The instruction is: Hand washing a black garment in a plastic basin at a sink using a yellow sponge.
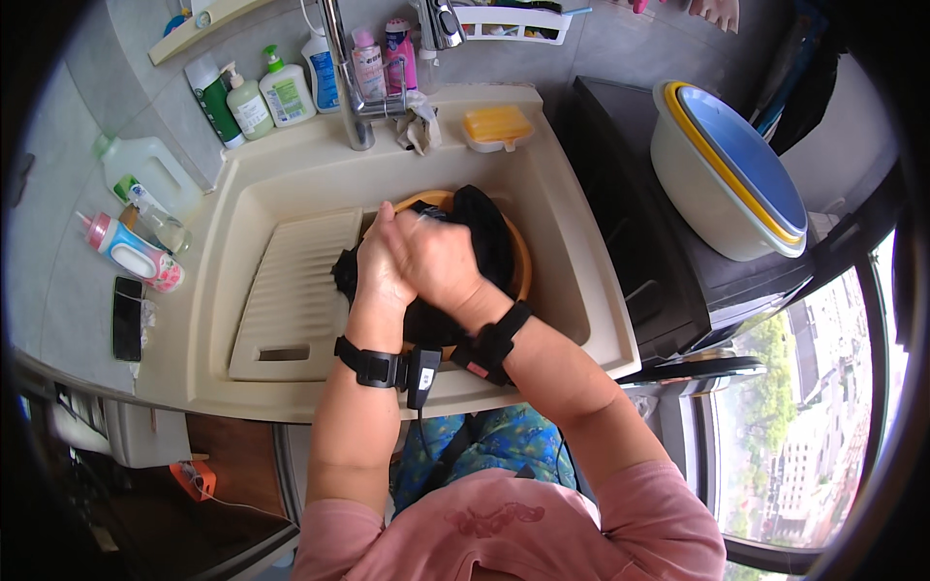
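Note:
My left hand [383,261] and my right hand [439,254] are pressed together above an orange basin [523,265] in the beige laundry sink [218,298]. The right hand looks slightly blurred, its fingers curled against the left palm. Whether anything lies between the palms is hidden. Black cloth [483,218] fills the basin below them, and part of it hangs over the rim towards the ribbed washboard [298,283] on the left. Each wrist wears a black strap with a small device.
A chrome faucet [349,80] rises behind the basin, with several bottles [287,91] along the back wall. A yellow soap bar [498,123] lies in a dish at the back right. A phone [127,318] is at left; nested basins [726,174] stand at right.

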### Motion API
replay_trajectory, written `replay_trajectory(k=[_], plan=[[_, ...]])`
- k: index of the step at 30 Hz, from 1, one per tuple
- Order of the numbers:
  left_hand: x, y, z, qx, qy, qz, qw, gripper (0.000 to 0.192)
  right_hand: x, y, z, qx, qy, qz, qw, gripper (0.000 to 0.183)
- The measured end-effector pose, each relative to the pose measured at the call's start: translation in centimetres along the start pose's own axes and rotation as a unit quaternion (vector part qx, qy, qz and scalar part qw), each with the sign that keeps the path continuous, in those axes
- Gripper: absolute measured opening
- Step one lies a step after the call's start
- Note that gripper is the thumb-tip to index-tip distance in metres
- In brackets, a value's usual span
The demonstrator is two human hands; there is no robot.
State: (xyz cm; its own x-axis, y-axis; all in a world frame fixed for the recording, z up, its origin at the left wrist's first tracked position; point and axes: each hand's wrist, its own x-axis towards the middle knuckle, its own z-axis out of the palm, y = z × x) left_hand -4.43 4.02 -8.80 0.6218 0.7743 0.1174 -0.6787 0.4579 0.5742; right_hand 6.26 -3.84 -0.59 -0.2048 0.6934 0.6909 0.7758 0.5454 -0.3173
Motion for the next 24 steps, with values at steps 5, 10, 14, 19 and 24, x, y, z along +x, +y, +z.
replay_trajectory(k=[5, 10, 14, 19, 24], plan=[[1.7, -1.8, 7.5, 0.110, 0.297, 0.116, 0.941, 0.042, 0.0, 7.1, 0.0, 0.047, 0.016, 0.252, 0.967, 0.027], [1.1, 1.0, 6.5, 0.072, 0.303, 0.127, 0.942, 0.051, -1.6, 9.9, -3.0, 0.405, -0.223, 0.355, 0.812, 0.050], [0.6, 2.9, 6.3, 0.119, 0.365, 0.203, 0.901, 0.058, -2.5, 9.7, -2.4, 0.134, -0.372, 0.263, 0.880, 0.056], [-0.5, 3.3, 7.3, 0.389, 0.262, 0.250, 0.847, 0.040, -1.6, 9.4, -3.2, 0.489, -0.142, 0.385, 0.770, 0.024], [-0.6, 2.5, 7.3, 0.598, 0.126, 0.012, 0.791, 0.032, -1.3, 9.8, -1.7, 0.584, 0.064, 0.390, 0.709, 0.017]])
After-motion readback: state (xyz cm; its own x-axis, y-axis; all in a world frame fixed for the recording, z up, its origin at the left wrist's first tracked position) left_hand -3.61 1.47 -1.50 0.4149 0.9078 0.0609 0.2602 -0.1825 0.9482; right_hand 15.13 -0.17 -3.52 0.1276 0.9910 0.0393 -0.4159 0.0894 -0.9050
